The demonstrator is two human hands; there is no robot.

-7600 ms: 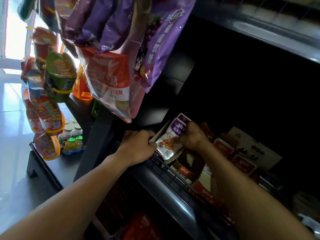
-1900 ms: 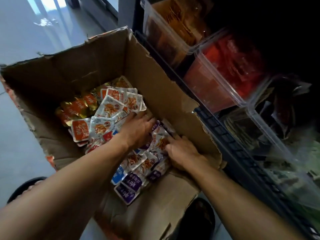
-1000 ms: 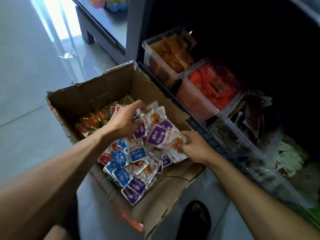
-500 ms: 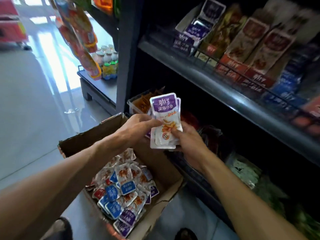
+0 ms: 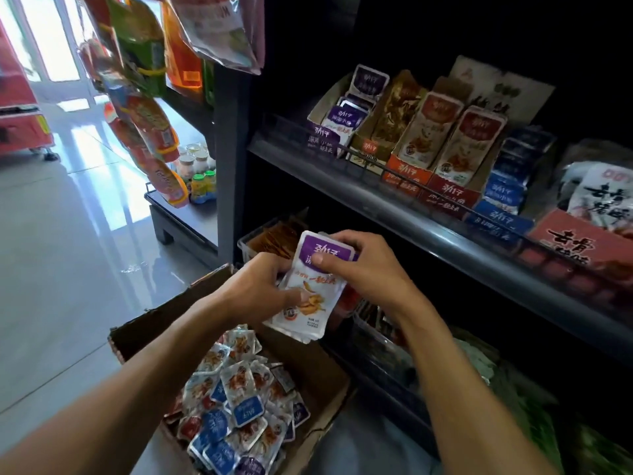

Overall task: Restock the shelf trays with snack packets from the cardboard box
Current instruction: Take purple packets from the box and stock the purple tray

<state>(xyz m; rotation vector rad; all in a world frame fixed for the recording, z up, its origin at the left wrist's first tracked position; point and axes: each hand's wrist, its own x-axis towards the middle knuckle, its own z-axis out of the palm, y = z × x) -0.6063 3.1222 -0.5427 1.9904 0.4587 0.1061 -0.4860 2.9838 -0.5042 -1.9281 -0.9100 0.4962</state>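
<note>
A small stack of purple-topped snack packets (image 5: 310, 286) is held upright in the air, above the far end of the cardboard box (image 5: 318, 368) and in front of the lower shelf. The right hand (image 5: 366, 269) has its grip curled over the stack's top, thumb pressed on the purple label. The left hand (image 5: 260, 286) pinches the stack's left edge, thumb across the front packet. In the box on the floor lie many loose packets (image 5: 236, 413), blue, purple and red labelled. On the upper shelf (image 5: 394, 207), near its left end, a display tray (image 5: 329, 132) holds matching purple packets; beside it to the right stand red trays (image 5: 442, 166) and blue ones (image 5: 503, 200). Hanging snack bags (image 5: 144, 63) fill the upper left.
</note>
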